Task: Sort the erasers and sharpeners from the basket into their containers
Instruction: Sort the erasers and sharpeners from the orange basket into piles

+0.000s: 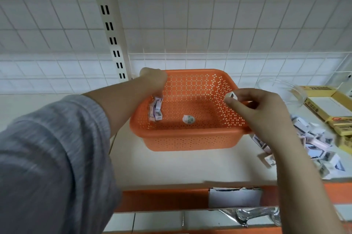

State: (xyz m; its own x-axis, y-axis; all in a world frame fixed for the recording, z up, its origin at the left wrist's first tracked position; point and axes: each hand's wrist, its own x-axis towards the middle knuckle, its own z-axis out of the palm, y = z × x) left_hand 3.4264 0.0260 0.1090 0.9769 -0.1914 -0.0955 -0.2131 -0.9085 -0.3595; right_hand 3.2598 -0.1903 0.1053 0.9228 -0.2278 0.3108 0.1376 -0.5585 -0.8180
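1. Right hand (261, 111): fingertips pinch a small white piece (232, 95) above the orange basket (190, 138) rim's right side.
2. Left hand (154, 81): reaches down into the basket's far-left corner over small boxes (156, 109); grip cannot be told.
3. Basket floor: one round white piece (188, 119); loose boxes heap (314, 146) on the shelf (171, 167), right.

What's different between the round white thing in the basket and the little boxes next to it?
The round white thing is egg-shaped; the little boxes are blocky with corners. It lies alone mid-floor of the orange basket; the boxes huddle by the left wall, under the left hand. Both are small, whitish and labelled.
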